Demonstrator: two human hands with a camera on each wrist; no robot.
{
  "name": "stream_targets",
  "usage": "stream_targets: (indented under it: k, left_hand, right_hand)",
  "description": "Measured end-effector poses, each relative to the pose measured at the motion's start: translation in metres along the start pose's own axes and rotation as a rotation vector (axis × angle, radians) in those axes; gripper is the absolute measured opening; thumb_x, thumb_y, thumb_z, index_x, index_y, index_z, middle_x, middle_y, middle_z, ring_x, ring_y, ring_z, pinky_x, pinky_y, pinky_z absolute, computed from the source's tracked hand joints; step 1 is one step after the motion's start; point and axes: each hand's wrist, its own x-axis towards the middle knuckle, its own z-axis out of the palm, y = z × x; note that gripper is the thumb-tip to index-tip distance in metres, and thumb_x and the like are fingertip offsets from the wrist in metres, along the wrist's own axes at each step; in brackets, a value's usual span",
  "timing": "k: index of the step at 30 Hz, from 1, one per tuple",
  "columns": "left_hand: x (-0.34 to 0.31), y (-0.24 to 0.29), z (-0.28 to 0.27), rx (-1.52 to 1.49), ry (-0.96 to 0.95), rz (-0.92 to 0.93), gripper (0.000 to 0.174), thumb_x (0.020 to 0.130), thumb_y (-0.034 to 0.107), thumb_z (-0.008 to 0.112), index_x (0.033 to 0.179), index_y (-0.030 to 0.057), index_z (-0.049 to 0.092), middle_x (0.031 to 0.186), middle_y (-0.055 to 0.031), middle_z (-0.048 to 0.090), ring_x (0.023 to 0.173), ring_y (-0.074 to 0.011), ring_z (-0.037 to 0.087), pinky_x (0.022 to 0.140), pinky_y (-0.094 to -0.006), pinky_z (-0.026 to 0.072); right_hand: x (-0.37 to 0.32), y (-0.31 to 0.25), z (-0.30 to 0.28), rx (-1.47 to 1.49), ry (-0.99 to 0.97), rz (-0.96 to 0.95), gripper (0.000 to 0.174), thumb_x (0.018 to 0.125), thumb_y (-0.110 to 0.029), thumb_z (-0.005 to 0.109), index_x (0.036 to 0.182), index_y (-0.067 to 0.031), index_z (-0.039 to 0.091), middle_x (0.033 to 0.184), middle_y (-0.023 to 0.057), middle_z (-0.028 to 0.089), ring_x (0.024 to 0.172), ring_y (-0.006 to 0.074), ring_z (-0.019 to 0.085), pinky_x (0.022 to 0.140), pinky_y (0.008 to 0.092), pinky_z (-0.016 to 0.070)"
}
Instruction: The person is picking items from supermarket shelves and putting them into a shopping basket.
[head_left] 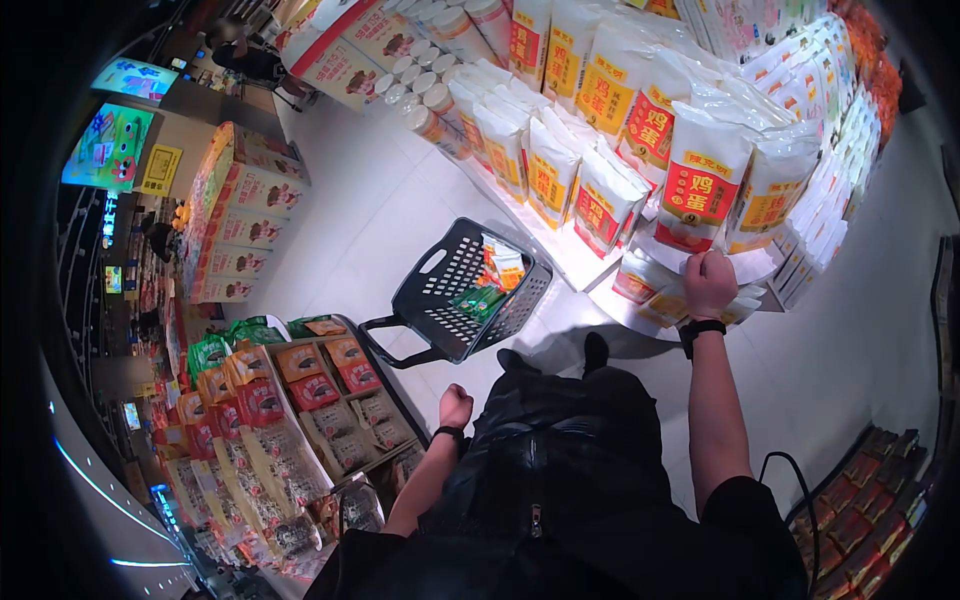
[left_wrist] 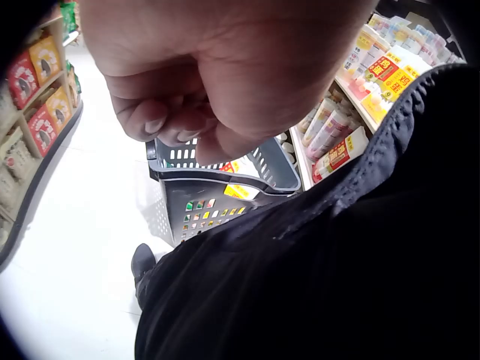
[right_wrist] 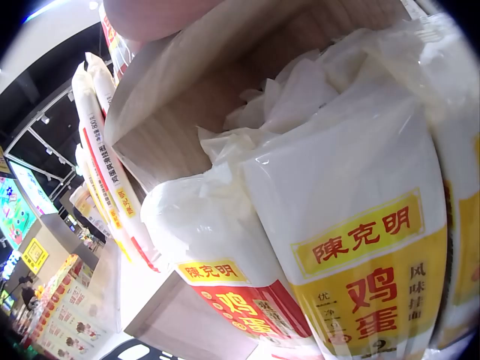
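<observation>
At the display shelf, my right hand (head_left: 710,285) has its fingers curled at the lower end of a white, red-labelled bag of dried noodles (head_left: 697,195), which stands upright at the front of the row. Only a finger (right_wrist: 161,15) shows at the top of the right wrist view, next to the shelf's wooden underside. More noodle bags (right_wrist: 360,240) with yellow labels fill the tier below. My left hand (head_left: 456,406) hangs beside my left thigh, fingers loosely curled and holding nothing. In the left wrist view it overlaps the basket behind it.
A dark shopping basket (head_left: 415,300) with green and orange-white packets inside stands on the floor ahead of my feet. To the left is a rack (head_left: 320,420) of packaged snacks. Stacked cartons (head_left: 245,220) stand farther off, and a person (head_left: 250,60) is in the distance.
</observation>
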Motion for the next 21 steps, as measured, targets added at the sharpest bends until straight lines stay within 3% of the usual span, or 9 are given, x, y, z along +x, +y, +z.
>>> stream_targets:
  k: [8,21]
  left_hand:
    - [0.001,-0.007,0.007,-0.080,-0.015,-0.026,0.020,0.096,0.021,0.073,0.100,0.0024,0.067,0.093,-0.0187,0.074,0.091,-0.0355,0.072,0.087,-0.0447,0.0569]
    - [-0.013,-0.013,0.014,-0.127,-0.048,-0.103,0.018,0.094,0.017,0.071,0.103,0.0020,0.067,0.095,-0.0190,0.075,0.091,-0.0356,0.073,0.085,-0.0453,0.0581]
  right_hand:
    - [-0.007,0.003,0.006,-0.070,0.006,-0.034,0.030,0.091,-0.014,0.072,0.070,-0.0112,0.051,0.070,0.0071,0.055,0.066,0.0293,0.059,0.059,0.0466,0.0481]
    - [-0.007,0.001,0.006,-0.077,0.019,-0.073,0.031,0.092,-0.015,0.071,0.070,-0.0114,0.050,0.069,0.0077,0.052,0.065,0.0300,0.058,0.059,0.0469,0.0475]
